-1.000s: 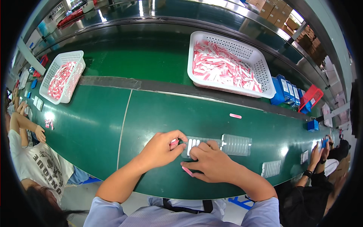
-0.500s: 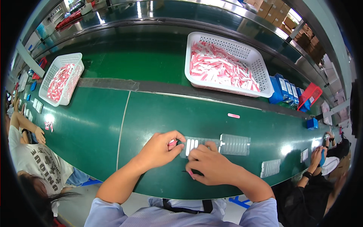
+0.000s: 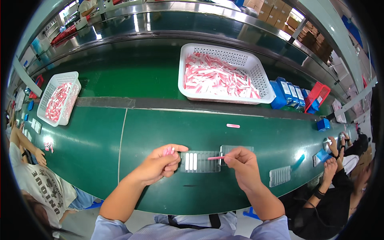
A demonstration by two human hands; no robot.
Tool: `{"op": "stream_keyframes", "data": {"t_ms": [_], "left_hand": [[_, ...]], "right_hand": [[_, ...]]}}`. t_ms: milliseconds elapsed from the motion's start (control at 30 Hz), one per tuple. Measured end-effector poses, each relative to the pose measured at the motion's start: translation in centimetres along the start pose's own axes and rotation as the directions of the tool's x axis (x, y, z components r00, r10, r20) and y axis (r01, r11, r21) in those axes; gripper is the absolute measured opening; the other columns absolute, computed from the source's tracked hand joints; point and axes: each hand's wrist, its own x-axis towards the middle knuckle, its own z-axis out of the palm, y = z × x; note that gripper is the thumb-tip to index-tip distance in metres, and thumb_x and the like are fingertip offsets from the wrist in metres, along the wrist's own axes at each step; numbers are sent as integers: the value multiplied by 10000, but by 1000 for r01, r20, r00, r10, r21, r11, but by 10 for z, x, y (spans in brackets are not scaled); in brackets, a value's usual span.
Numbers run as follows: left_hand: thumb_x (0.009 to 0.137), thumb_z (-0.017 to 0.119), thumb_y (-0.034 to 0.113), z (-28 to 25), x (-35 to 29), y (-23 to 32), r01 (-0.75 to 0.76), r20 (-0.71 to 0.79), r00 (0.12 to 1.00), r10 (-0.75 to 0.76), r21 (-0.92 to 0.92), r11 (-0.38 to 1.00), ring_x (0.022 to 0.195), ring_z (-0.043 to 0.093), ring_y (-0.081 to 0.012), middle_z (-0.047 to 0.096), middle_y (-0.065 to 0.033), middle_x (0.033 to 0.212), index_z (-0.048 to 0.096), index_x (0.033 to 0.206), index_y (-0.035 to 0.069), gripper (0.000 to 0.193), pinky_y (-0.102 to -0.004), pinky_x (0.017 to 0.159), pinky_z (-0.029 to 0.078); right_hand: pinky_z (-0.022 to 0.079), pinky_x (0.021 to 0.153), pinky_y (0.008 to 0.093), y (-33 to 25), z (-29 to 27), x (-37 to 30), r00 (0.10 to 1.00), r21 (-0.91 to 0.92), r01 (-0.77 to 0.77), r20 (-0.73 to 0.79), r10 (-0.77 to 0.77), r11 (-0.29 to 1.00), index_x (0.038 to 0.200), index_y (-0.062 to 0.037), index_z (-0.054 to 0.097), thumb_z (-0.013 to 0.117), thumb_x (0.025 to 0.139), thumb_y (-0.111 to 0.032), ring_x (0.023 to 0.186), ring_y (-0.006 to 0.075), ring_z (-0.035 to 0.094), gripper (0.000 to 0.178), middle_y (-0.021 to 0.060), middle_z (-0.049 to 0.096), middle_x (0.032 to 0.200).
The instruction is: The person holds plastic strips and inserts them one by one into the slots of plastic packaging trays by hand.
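Observation:
In front of me lies a clear plastic tray [image 3: 208, 165] with narrow slots, three white strips [image 3: 191, 161] side by side in its left part. Its clear second half [image 3: 248, 149] extends to the right, partly behind my right hand. My right hand [image 3: 245, 166] pinches one end of a slim pink strip [image 3: 216, 158], which points left over the tray's slots. At the tray's left end, my left hand [image 3: 161, 162] is curled around a few pink-and-white strips [image 3: 169, 151], its index finger stretched toward the tray edge.
A large white basket [image 3: 262, 78] of pink-and-white strips stands beyond the tray, and a smaller one [image 3: 73, 102] at left. One pink strip [image 3: 233, 126] lies loose. Right are another clear tray [image 3: 280, 176], blue packs [image 3: 286, 93] and a red basket [image 3: 318, 96]. Co-workers sit both sides.
My right hand has moved off the tray to the right and now holds a pink strip out flat. My left hand stays at the tray's left end. The whole view has shifted slightly.

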Motion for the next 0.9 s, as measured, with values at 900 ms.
{"op": "stream_keyframes", "data": {"t_ms": [900], "left_hand": [[1009, 570, 60, 18, -59, -48, -139, 47, 988, 146, -132, 981, 1162, 645, -301, 589, -211, 1348, 425, 1449, -47, 476, -295, 783, 570]], "right_hand": [[364, 906, 397, 11, 24, 57, 763, -748, 645, 641, -83, 155, 1167, -83, 620, 737, 778, -179, 976, 265, 556, 418, 69, 610, 988]]}}
